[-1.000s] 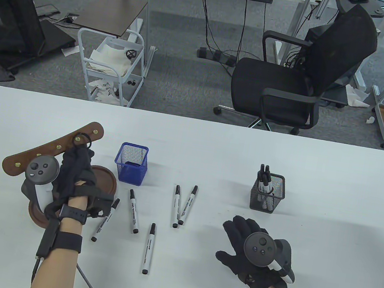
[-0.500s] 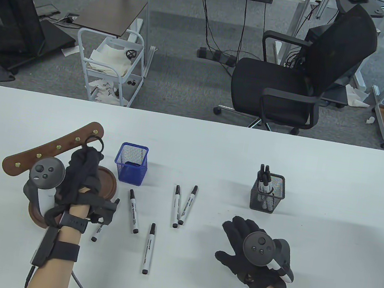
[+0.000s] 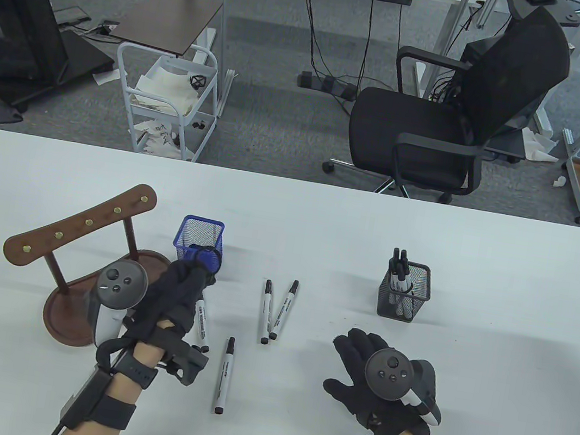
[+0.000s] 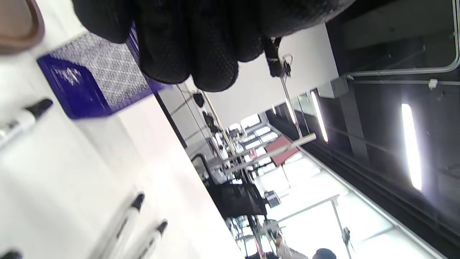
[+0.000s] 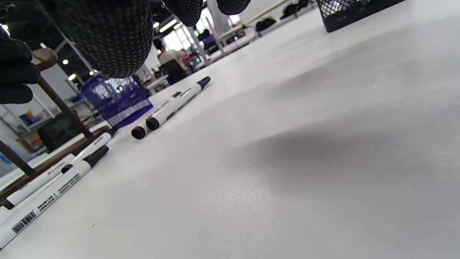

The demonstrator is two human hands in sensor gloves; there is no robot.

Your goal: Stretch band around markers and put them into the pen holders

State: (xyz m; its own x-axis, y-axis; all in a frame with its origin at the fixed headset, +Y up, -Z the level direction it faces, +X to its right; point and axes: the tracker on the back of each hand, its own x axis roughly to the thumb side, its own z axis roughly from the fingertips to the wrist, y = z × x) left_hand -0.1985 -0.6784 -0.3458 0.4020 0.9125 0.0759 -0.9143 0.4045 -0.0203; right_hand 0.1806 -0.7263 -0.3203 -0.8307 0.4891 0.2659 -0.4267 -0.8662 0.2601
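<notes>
My left hand [image 3: 198, 268] pinches a black band [image 3: 206, 255], whose loop hangs in front of the blue mesh pen holder [image 3: 201, 228]. In the left wrist view the band [image 4: 275, 63] dangles beside the curled fingers [image 4: 194, 46], near the blue holder [image 4: 90, 79]. Several white markers lie on the table: a pair [image 3: 275, 311], one alone [image 3: 224, 376], and one [image 3: 201, 325] half under my left hand. My right hand [image 3: 352, 351] rests flat on the table, fingers spread, holding nothing. The black mesh holder [image 3: 403, 300] stands beyond it with markers [image 3: 399, 270] inside.
A wooden peg rack [image 3: 81, 223] on a round base [image 3: 67, 310] stands at the left, beside my left wrist. Beyond the table's far edge [image 3: 296, 180] stand an office chair [image 3: 447, 127] and a white cart [image 3: 163, 98].
My left hand has lifted the band off the rack's peg and carried it right and toward me, to the front of the blue holder. The right hand stayed put.
</notes>
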